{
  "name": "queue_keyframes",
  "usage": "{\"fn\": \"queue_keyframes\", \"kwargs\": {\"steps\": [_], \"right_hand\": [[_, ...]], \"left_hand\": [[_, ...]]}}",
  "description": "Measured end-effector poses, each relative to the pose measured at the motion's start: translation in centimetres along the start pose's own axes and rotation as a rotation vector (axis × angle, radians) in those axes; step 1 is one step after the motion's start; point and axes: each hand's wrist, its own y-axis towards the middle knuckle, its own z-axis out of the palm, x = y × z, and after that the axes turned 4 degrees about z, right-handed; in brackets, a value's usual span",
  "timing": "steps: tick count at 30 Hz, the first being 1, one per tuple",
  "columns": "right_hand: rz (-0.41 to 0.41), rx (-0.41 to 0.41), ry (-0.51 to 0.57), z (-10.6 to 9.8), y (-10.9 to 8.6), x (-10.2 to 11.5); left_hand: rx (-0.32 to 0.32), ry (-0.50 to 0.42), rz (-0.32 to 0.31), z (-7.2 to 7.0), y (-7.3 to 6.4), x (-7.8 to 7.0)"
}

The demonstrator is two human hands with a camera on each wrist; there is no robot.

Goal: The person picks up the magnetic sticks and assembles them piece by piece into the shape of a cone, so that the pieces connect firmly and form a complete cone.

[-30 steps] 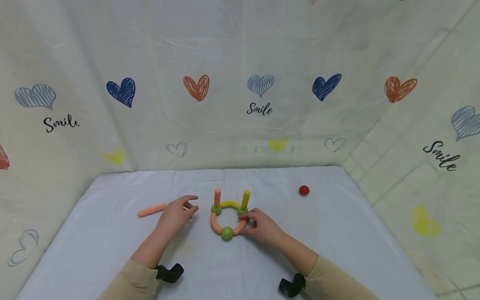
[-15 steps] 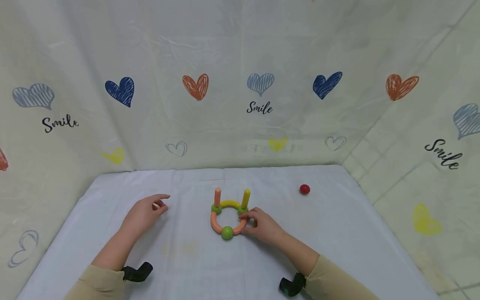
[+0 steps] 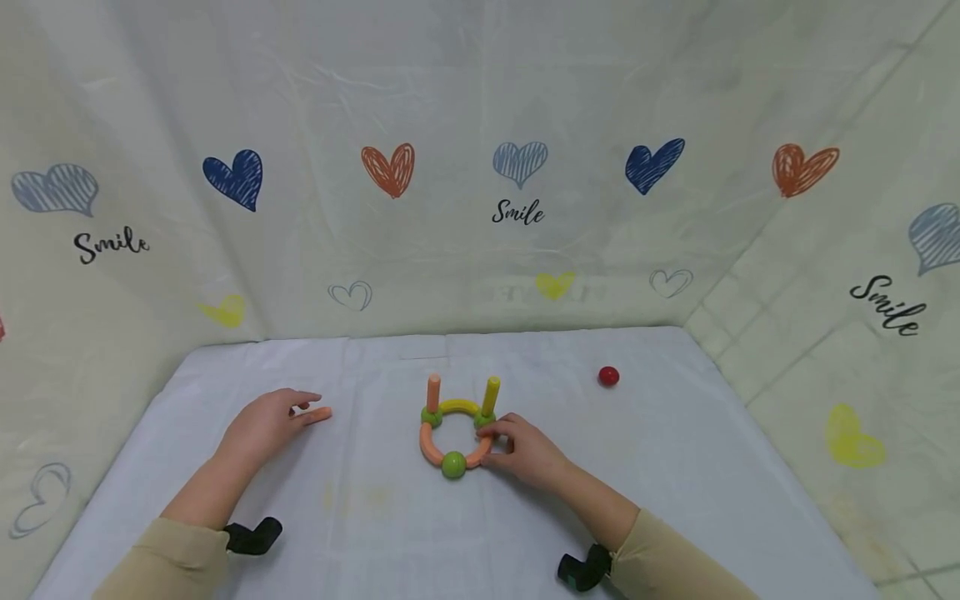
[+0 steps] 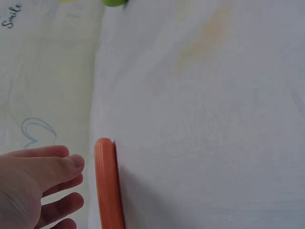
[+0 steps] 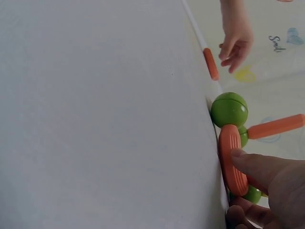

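My left hand (image 3: 258, 427) hovers over an orange stick (image 4: 108, 183) on the white cloth, its fingers loosely bent and apart from the stick in the left wrist view. In the head view the hand covers most of that stick. A ring of curved orange and yellow pieces (image 3: 460, 407) joined by green balls (image 3: 453, 465) lies mid-table. From two of the balls at its far side rise an orange peg (image 3: 434, 393) and a yellow peg (image 3: 491, 396). My right hand (image 3: 528, 454) grips the ring's right side, thumb on a curved orange piece (image 5: 230, 143).
Toward the back right sits a red ball (image 3: 608, 377). White cloth (image 3: 405, 542) covers the table, and a pale curtain printed with hearts (image 3: 450, 258) hangs behind and at both sides. Each wrist wears a black camera (image 3: 255, 536).
My left hand has moved left, away from the ring, and now hovers over the orange stick, whose right tip shows past the fingers. The right hand keeps its grip on the ring.
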Motion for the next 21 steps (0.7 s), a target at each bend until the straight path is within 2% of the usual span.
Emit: {"fn": "queue_keyframes", "kwargs": {"steps": [9,14,21], "right_hand": [[-0.002,0.004,-0.004,-0.1,-0.1,0.0],[-0.022,0.007,-0.005,-0.1,-0.1,0.1],[-0.027,0.015,0.008,-0.2,-0.1,0.2]], "left_hand": [[-0.005,0.032,0.051,1.4,0.9,1.3],[-0.027,0.061,0.083,2.0,0.9,1.4],[-0.059,0.079,0.089,2.3,0.8,1.2]]}}
